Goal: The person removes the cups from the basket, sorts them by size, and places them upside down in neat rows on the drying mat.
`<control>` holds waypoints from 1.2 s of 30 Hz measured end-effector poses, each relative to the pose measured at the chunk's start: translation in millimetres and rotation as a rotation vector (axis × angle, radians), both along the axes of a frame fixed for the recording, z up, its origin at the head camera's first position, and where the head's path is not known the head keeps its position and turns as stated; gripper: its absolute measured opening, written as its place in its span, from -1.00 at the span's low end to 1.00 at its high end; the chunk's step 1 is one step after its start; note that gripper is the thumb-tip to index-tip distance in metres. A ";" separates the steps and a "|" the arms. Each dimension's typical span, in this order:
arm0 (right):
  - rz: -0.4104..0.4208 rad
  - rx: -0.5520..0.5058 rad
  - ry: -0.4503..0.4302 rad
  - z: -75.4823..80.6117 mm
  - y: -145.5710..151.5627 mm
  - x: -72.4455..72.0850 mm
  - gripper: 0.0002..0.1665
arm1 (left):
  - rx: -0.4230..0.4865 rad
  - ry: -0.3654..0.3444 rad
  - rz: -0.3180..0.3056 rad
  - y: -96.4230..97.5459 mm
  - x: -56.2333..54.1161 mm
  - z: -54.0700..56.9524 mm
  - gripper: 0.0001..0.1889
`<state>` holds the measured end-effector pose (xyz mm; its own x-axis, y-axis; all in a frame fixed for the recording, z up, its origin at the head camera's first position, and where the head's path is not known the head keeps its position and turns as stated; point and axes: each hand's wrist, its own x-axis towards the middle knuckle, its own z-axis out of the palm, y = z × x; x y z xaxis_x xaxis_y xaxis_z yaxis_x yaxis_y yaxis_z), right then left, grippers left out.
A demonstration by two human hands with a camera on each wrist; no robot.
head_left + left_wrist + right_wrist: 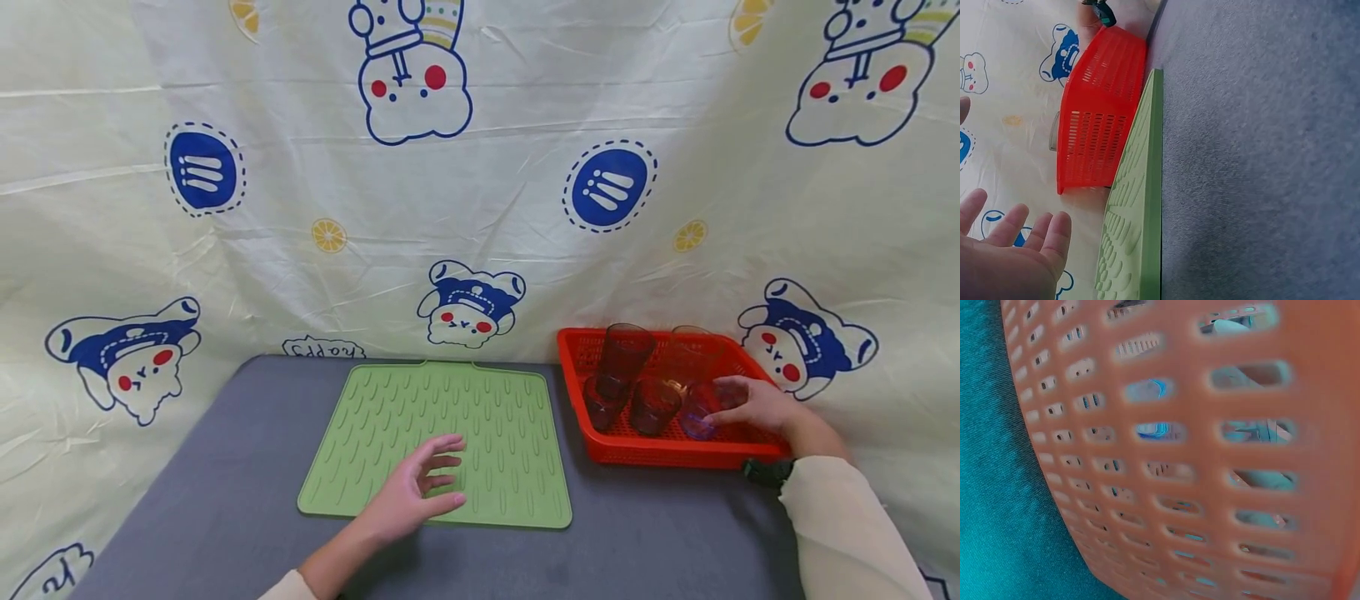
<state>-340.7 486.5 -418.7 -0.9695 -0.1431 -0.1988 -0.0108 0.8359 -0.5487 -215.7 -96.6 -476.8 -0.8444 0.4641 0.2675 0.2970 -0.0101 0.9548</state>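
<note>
While a glass is grasped in the red basket, the green mat waits.

The right hand (753,406) is curled round a clear tumbler (701,410) inside the red perforated basket (660,454), far right; the left hand (412,492) is held with fingers spread loosely over the green ribbed drying mat (442,442). A lift clear of neighbouring tumblers seems called for next. A grey table (225,517) is backed by cartoon-printed cloth (525,208).

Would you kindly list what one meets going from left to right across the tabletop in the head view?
Left hand over the green mat → red basket holding tinted glasses → right hand reaching into that basket.
</note>
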 end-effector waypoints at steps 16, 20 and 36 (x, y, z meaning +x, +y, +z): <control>-0.045 0.014 -0.010 -1.5 -1.8 3.5 0.21 | -0.012 -0.004 -0.003 3.7 -11.2 -3.4 -0.26; -0.045 0.003 0.021 -0.3 -0.1 6.0 0.17 | -0.014 -0.004 -0.003 4.3 -14.3 -3.7 -0.25; -0.037 -0.062 0.146 11.8 -16.9 18.7 0.04 | -0.058 -0.005 0.030 8.5 -35.1 0.5 -0.29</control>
